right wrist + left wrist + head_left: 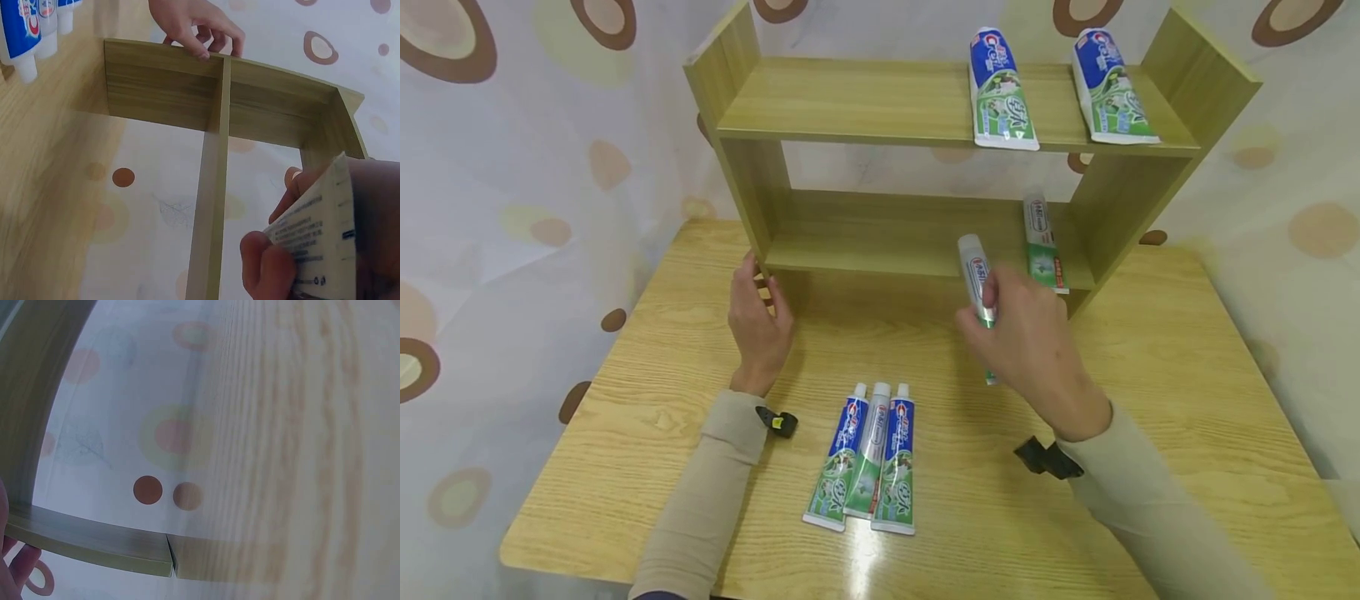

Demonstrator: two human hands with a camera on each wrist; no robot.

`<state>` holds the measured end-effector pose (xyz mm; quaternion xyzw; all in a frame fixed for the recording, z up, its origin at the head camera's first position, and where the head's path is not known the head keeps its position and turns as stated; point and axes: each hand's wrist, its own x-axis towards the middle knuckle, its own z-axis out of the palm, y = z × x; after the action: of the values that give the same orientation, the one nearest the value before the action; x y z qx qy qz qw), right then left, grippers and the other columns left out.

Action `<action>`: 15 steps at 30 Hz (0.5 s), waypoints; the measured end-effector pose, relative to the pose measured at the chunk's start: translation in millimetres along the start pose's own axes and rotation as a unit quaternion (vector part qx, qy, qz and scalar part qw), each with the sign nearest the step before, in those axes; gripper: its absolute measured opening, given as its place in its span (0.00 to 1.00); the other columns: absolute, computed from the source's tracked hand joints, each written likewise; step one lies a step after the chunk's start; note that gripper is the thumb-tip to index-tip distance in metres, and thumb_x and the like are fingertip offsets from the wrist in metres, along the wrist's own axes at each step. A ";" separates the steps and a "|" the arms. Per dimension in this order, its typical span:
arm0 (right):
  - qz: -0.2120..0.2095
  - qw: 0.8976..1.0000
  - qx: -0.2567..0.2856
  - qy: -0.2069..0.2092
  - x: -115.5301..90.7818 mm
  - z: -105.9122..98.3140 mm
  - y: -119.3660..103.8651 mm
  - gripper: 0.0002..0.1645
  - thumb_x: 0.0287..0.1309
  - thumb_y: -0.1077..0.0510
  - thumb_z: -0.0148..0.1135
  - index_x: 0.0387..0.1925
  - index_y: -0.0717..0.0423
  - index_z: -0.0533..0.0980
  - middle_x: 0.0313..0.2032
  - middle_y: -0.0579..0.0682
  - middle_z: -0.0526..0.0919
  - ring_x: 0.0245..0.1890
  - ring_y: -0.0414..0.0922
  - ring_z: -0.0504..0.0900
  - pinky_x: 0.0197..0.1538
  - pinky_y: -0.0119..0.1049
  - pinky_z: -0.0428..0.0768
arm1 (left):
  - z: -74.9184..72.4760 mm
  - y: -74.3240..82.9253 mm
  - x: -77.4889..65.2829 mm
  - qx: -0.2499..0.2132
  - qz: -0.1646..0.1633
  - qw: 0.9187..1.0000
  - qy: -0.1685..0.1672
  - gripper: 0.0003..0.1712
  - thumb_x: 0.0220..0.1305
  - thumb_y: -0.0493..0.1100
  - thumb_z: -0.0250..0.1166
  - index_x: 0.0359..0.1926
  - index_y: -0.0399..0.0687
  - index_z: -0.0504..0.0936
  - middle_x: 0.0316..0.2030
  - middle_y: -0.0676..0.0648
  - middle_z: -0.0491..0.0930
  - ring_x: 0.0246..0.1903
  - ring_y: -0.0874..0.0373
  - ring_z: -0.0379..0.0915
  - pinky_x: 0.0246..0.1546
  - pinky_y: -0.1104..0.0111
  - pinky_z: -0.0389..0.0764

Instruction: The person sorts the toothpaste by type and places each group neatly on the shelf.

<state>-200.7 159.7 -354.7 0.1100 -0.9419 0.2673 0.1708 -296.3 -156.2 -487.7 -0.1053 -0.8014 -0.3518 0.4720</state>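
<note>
My right hand (1033, 333) pinches a silver-and-green toothpaste tube (976, 275) between thumb and fingers, cap pointing away, in front of the lower board of a wooden shelf (880, 242). The right wrist view shows the tube's printed flat end (319, 244) close up. At the shelf's left side, my left hand (760, 325) grips the lower edge of the side panel, with fingers and thumb on either side. A matching silver-and-green tube (1043, 242) lies at the right of the lower board. Two blue-and-green tubes (1003, 96) (1112, 92) lie on the upper board.
On the wooden table (647, 417), between the forearms, a blue-and-green tube (837, 467), a silver-and-green tube (872, 454) and another blue-and-green tube (897, 462) lie side by side, caps toward the shelf. A patterned wall covering (572, 167) stands behind the shelf.
</note>
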 end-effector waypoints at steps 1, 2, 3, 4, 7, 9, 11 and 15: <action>-0.001 1.000 -0.002 0.001 2.2 -0.4 0.0 0.09 0.61 0.60 0.63 0.34 0.62 0.72 0.30 0.60 0.81 0.20 0.49 0.78 0.18 0.32 0.71 | -0.1 -0.1 0.2 -0.001 0.000 1.000 0.000 0.22 0.81 0.34 0.57 0.70 0.31 0.70 0.52 0.28 0.82 0.44 0.36 0.86 0.33 0.49 0.92; 0.000 1.000 -0.005 0.002 4.3 -0.9 0.0 0.09 0.61 0.60 0.63 0.34 0.62 0.73 0.30 0.60 0.81 0.20 0.49 0.78 0.18 0.32 0.71 | -0.2 -0.2 0.2 -0.002 -0.001 1.000 0.000 0.22 0.81 0.34 0.57 0.70 0.31 0.70 0.52 0.28 0.82 0.44 0.36 0.86 0.33 0.49 0.92; 0.001 1.000 -0.010 0.003 6.5 -1.0 0.2 0.09 0.61 0.59 0.62 0.35 0.61 0.73 0.29 0.59 0.82 0.20 0.49 0.77 0.18 0.33 0.70 | -0.3 -0.3 0.1 -0.002 -0.001 1.000 0.000 0.22 0.81 0.34 0.57 0.70 0.31 0.70 0.52 0.28 0.82 0.44 0.36 0.86 0.33 0.49 0.92; 0.002 1.000 -0.018 0.005 8.6 -1.2 0.2 0.09 0.60 0.58 0.62 0.34 0.61 0.73 0.29 0.59 0.82 0.20 0.49 0.77 0.18 0.33 0.70 | -0.3 -0.3 0.1 -0.002 -0.001 1.000 0.001 0.22 0.81 0.34 0.57 0.70 0.31 0.71 0.52 0.28 0.82 0.44 0.36 0.86 0.33 0.49 0.92; 0.003 0.999 -0.041 0.012 15.2 -2.0 0.6 0.09 0.60 0.56 0.61 0.33 0.59 0.74 0.27 0.58 0.82 0.19 0.49 0.76 0.17 0.35 0.69 | -0.2 -0.5 -0.3 -0.003 -0.001 1.000 0.003 0.22 0.81 0.34 0.57 0.70 0.31 0.71 0.52 0.27 0.82 0.44 0.36 0.86 0.33 0.49 0.91; -0.001 0.998 -0.054 0.018 20.6 -2.4 1.0 0.10 0.60 0.54 0.61 0.33 0.58 0.75 0.27 0.57 0.83 0.20 0.50 0.77 0.18 0.37 0.69 | -0.2 -0.6 -0.4 -0.001 -0.001 1.000 0.003 0.22 0.81 0.34 0.57 0.70 0.30 0.71 0.52 0.27 0.82 0.44 0.36 0.86 0.32 0.49 0.91; -0.003 0.998 -0.060 0.019 25.9 -3.2 1.3 0.10 0.60 0.54 0.61 0.32 0.58 0.75 0.27 0.57 0.83 0.20 0.50 0.77 0.18 0.37 0.70 | -0.1 -0.7 -0.2 0.001 0.000 1.000 0.002 0.22 0.81 0.34 0.57 0.70 0.30 0.71 0.52 0.27 0.82 0.44 0.36 0.86 0.33 0.49 0.91; 0.004 0.998 -0.056 0.011 37.6 -4.4 2.0 0.10 0.61 0.54 0.60 0.32 0.57 0.74 0.27 0.56 0.82 0.21 0.51 0.77 0.18 0.38 0.70 | 0.3 -1.2 0.1 0.003 0.003 1.000 0.001 0.22 0.81 0.34 0.57 0.70 0.30 0.70 0.52 0.27 0.82 0.44 0.36 0.86 0.33 0.49 0.92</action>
<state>-234.6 159.4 -337.8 0.0941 -0.9539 0.2162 0.1858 -297.1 -156.8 -488.2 -0.1058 -0.8016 -0.3481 0.4744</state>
